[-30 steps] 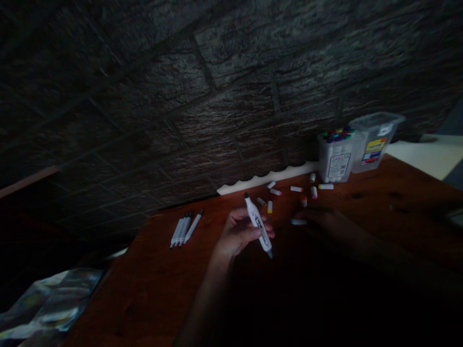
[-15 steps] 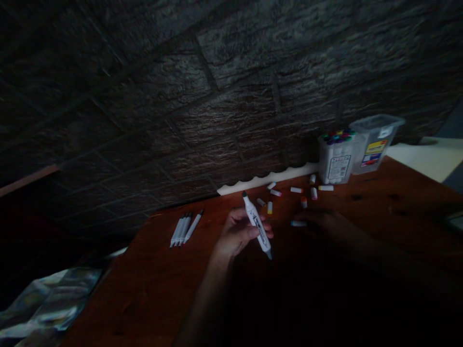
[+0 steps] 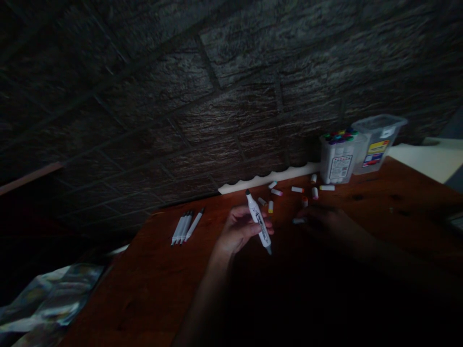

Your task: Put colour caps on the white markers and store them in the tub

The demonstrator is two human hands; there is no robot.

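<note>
My left hand (image 3: 237, 231) grips a white double-ended marker (image 3: 258, 221) with no caps, tilted, its dark tips showing at both ends. My right hand (image 3: 327, 221) lies low over the wooden table (image 3: 152, 284) in deep shadow, its fingertips at a small white and blue cap (image 3: 298, 220); I cannot make out whether the fingers close on it. Several loose coloured caps (image 3: 297, 190) lie scattered behind the hands.
Several uncapped white markers (image 3: 186, 225) lie side by side at the left. A clear box of capped markers (image 3: 338, 156) and its lid (image 3: 378, 142) stand against the dark stone wall (image 3: 217, 86). Crumpled plastic wrap (image 3: 47, 299) lies at the lower left.
My right hand crept slightly left onto the blue-ended cap. The left hand and marker barely shifted.
</note>
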